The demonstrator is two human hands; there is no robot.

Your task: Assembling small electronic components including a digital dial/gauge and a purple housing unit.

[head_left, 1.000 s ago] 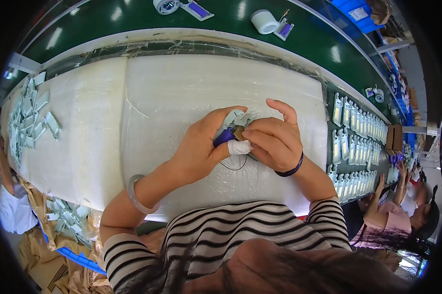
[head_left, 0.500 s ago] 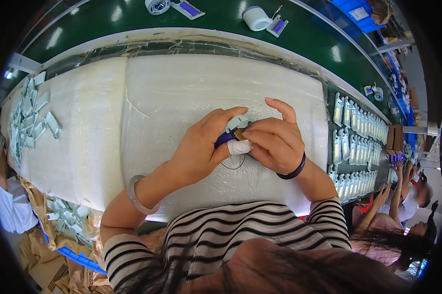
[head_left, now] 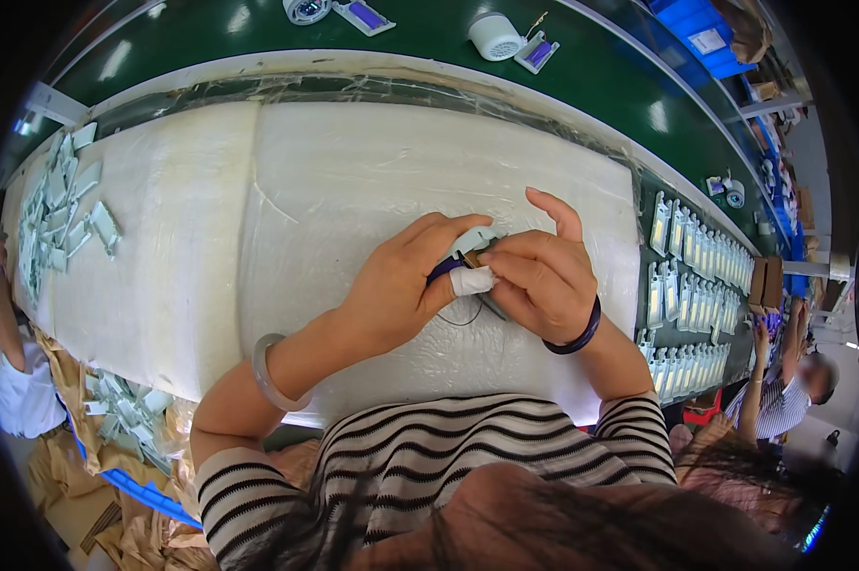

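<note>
Housing [head_left: 468,242] of pale green plastic is held above the middle of the padded worktop [head_left: 353,162], between the two hands. It is clasped from the side by the left hand [head_left: 390,276], the fingers laid over its far edge and the white-wrapped thumb [head_left: 472,280] across the near one, presumably so that the part is steadied and its inner face left accessible. Within it, a purple cylinder [head_left: 441,270] is partly exposed. A small brown piece [head_left: 472,258] is gripped at the gathered fingertips of the right hand [head_left: 548,281], one finger being raised clear, perhaps for an unobstructed view; the thumb's contact is hidden. A thin wire [head_left: 460,323] is looped beneath. Similar parts [head_left: 678,228] are ranked in rows at the right, probably for orderly access, whereas pale pieces [head_left: 58,214] are heaped loosely at the far left.
</note>
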